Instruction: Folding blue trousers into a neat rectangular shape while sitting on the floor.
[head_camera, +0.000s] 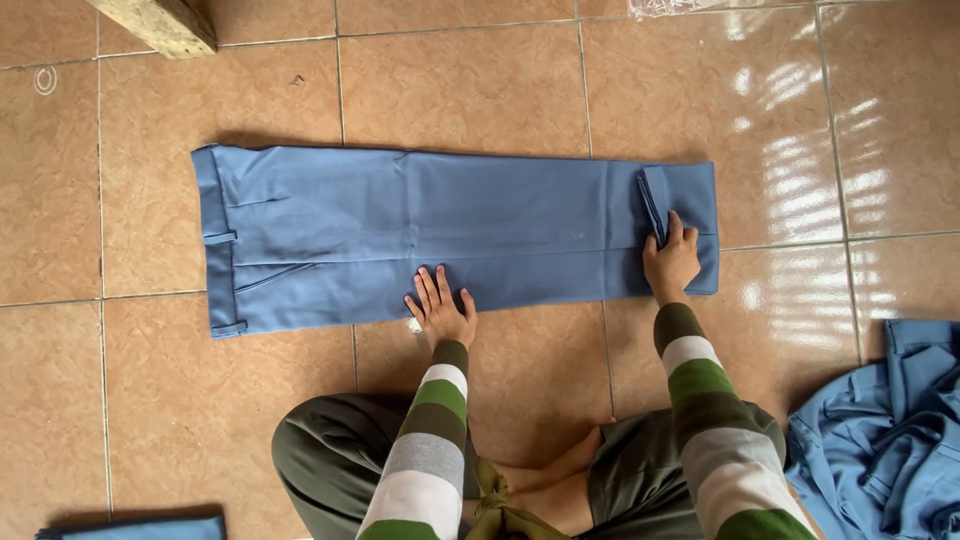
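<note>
Lying flat across tiles (480, 90), trousers (450, 235) at twelve o'clock; left hand (440, 310) presses, fingers spread, holding nothing; right hand (670, 262) pinches folded hem at two o'clock

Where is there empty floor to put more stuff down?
Bare tile floor lies beyond the flat blue trousers, and left of them. Crowded: near the knees, where the left hand and right hand press, and by the blue clothes pile.

Blue trousers (450, 235) on tan, glossy tiles (480, 90); sleeves (425, 460) striped green, grey, apparently white.
</note>
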